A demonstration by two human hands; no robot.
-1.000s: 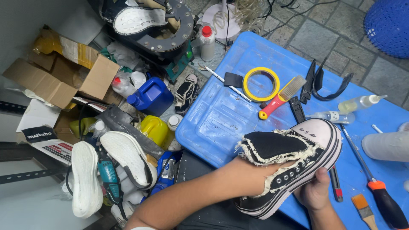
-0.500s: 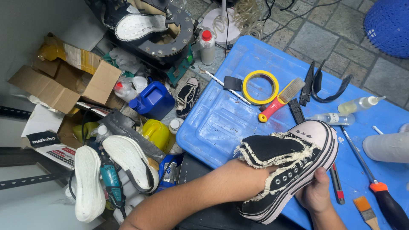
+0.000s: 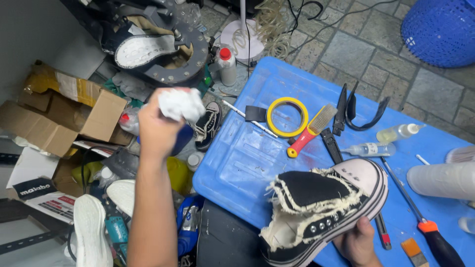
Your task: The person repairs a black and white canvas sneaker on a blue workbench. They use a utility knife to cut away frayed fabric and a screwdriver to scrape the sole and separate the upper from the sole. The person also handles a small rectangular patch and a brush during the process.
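My left hand (image 3: pixel 157 129) fisted round crumpled white wad (image 3: pixel 180 104), probably paper stuffing. My right hand (image 3: pixel 357 243) cups frayed black canvas sneaker (image 3: pixel 324 210) underneath, steadying it over blue plastic tabletop (image 3: pixel 242 158).

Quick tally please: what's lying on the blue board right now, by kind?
On the blue board:
Tape rolls: 1, yellow
Brushes: 2
Squeeze bottles: 2
Screwdrivers: 1
Black straps: 2
Total: 8
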